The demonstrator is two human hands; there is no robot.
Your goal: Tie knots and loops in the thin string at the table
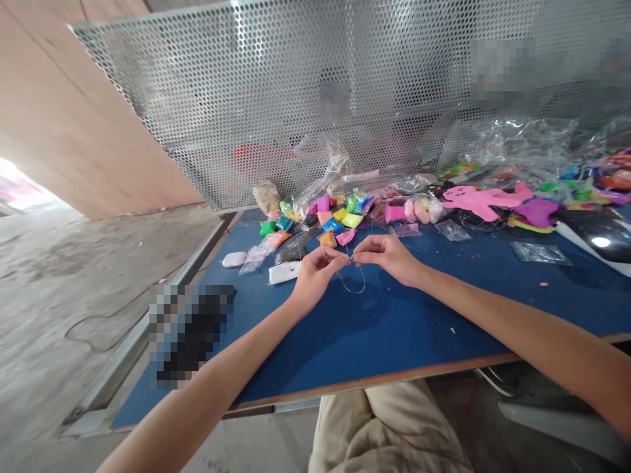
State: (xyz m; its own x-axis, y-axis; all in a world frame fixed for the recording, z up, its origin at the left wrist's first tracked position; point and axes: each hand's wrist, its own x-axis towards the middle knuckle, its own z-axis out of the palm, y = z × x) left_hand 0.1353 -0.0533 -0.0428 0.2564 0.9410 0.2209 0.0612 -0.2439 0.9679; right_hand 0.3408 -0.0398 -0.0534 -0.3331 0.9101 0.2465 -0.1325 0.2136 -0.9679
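My left hand (318, 272) and my right hand (389, 257) meet over the blue table (345, 341), thumbs and fingertips pinched close together. Between them runs a thin pale string (355, 292), which hangs in a loop below the fingertips. A short end of it sticks up above them. Something small and dark sits where the fingertips meet, too tiny to name. Just behind the hands lie small coloured packets, among them an orange one (328, 240) and a pink one (346, 237). A white packet (283, 272) lies beside my left hand.
A perforated metal panel (276, 85) stands along the table's back edge. Pink cut-out figures (486, 199) and clear plastic bags (517, 141) are heaped at back right. A white case (234, 259) lies at left, near a blurred dark object (194, 335).
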